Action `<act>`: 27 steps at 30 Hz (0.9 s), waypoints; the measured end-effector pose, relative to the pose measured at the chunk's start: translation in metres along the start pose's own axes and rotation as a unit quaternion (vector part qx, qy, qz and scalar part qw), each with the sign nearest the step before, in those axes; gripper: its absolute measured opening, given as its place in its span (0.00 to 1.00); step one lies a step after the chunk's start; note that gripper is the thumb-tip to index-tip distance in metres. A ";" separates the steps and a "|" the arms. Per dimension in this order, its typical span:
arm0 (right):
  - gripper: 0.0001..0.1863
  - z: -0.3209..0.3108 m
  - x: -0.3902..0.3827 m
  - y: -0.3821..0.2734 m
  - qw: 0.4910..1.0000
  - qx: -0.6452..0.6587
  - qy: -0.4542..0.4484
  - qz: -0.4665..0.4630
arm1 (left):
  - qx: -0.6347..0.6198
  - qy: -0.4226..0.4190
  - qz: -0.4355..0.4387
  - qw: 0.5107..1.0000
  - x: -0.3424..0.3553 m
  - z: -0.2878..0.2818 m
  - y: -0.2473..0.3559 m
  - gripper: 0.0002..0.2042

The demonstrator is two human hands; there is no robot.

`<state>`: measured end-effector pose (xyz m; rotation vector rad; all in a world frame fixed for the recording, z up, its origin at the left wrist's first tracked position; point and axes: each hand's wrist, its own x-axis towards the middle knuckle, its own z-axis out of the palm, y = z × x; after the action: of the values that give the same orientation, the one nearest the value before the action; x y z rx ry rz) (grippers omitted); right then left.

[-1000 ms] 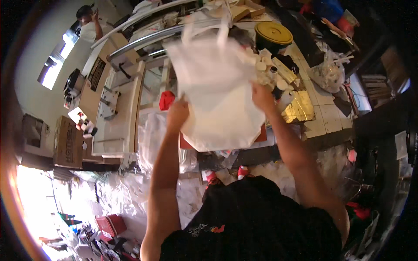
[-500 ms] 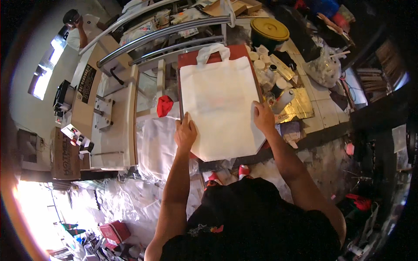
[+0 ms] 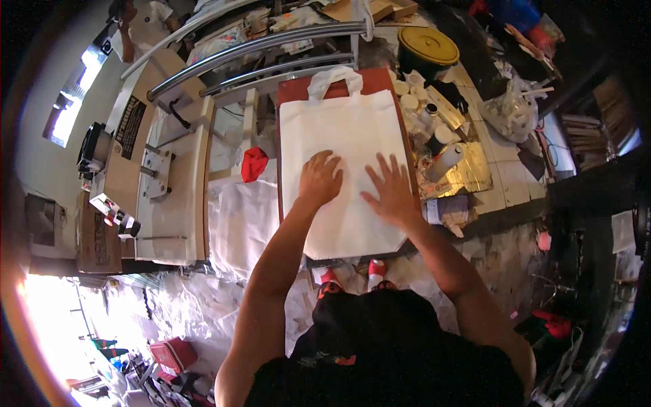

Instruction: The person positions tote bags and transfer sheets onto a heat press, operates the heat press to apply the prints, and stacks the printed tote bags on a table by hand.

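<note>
1. White bag (image 3: 351, 169), one, with angled lower corners. Lies flat on the red board (image 3: 291, 89), centre of the working area; clock directions below run from its middle, 12 o'clock at the handle end.
2. Handle (image 3: 316, 87), pale loop, at 12 o'clock. Stretches beyond the bag's top edge over the bare strip of board.
3. Left hand (image 3: 320, 178), at 9 o'clock on the bag. Palm down, fingers slightly curved; grip unclosed, nothing held.
4. Right hand (image 3: 393, 190), between 3 and 4 o'clock on the bag. Palm down, fingers fanned, thumb wide; grip fully spread, nothing held.
5. Stage, done: bag placed on the board, opened to its full length, handle laid out. Positioning judged largely complete.
6. Stage, left: smoothing appears in hand, not finished, with both palms on the cloth and faint shading near them. Visible face plain, without a mark. Any later stage cannot be read here.
7. Red cloth (image 3: 254, 164), crumpled, at 9 o'clock, just beside the board.
8. White plastic-wrapped stack (image 3: 237, 214), at 8 o'clock.
9. Small tubs (image 3: 409, 103), several, between 1 and 2 o'clock, on the tiled worktop (image 3: 505, 176).
10. Gold sheet (image 3: 475, 166), at 3 o'clock, near the board.
11. Yellow-lidded bucket (image 3: 428, 46), at 1 o'clock.
12. Metal rails (image 3: 258, 54), at 11 o'clock.
13. Another person (image 3: 150, 30), at 10 o'clock, well apart.
</note>
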<state>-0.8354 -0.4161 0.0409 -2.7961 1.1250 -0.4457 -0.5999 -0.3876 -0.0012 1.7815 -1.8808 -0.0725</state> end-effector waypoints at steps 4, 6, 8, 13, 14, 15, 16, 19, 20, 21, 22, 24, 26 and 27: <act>0.38 0.029 -0.010 0.013 0.998 -0.003 -0.064 -0.007 | 0.164 -0.115 -0.099 0.975 0.067 0.022 -0.043 0.33; 0.38 0.033 -0.010 0.010 0.998 0.003 -0.063 -0.006 | 0.202 -0.066 -0.117 0.970 0.085 0.022 -0.087 0.33; 0.37 0.036 -0.012 0.011 0.998 0.006 -0.067 0.001 | 0.219 -0.057 -0.119 0.967 0.098 0.015 -0.105 0.33; 0.36 0.041 -0.010 0.010 0.999 0.016 -0.044 0.000 | 0.206 -0.007 -0.110 0.972 0.046 0.002 -0.073 0.30; 0.36 0.040 -0.010 0.014 0.999 0.016 -0.041 0.007 | 0.190 -0.015 -0.100 0.977 0.022 0.001 -0.055 0.30; 0.36 0.038 -0.010 0.016 0.999 0.015 -0.045 0.015 | 0.162 -0.031 -0.106 0.981 -0.004 -0.005 -0.040 0.30; 0.36 0.037 -0.010 0.013 0.998 0.019 -0.051 0.016 | 0.149 -0.023 -0.118 0.982 -0.036 -0.014 -0.032 0.31; 0.36 0.034 -0.010 0.015 0.998 0.017 -0.051 0.014 | 0.129 -0.022 -0.185 0.974 -0.113 -0.038 -0.011 0.30; 0.35 0.033 -0.010 0.015 0.998 0.020 -0.052 0.014 | 0.107 0.009 -0.208 0.972 -0.138 -0.042 -0.010 0.28; 0.35 0.033 -0.009 0.014 0.998 0.019 -0.053 0.009 | 0.084 0.043 -0.232 0.968 -0.152 -0.048 -0.005 0.26; 0.33 0.033 -0.010 0.013 0.999 0.024 -0.023 0.002 | 0.083 0.045 -0.235 0.968 -0.162 -0.053 0.000 0.26; 0.31 0.027 -0.010 0.012 1.000 0.028 0.009 -0.010 | 0.071 0.106 -0.217 0.968 -0.174 -0.067 0.011 0.21; 0.23 0.009 -0.013 0.018 0.980 0.085 0.176 -0.024 | -0.022 0.110 -0.273 0.956 -0.169 -0.074 0.026 0.19; 0.23 0.003 -0.022 0.025 0.980 0.083 0.179 -0.025 | -0.113 0.108 -0.320 0.935 -0.164 -0.079 0.032 0.17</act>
<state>-0.8662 -0.4187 0.0282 -2.6670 1.0178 -1.0321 -0.6001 -0.2042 0.0226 2.0635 -1.0370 -0.3034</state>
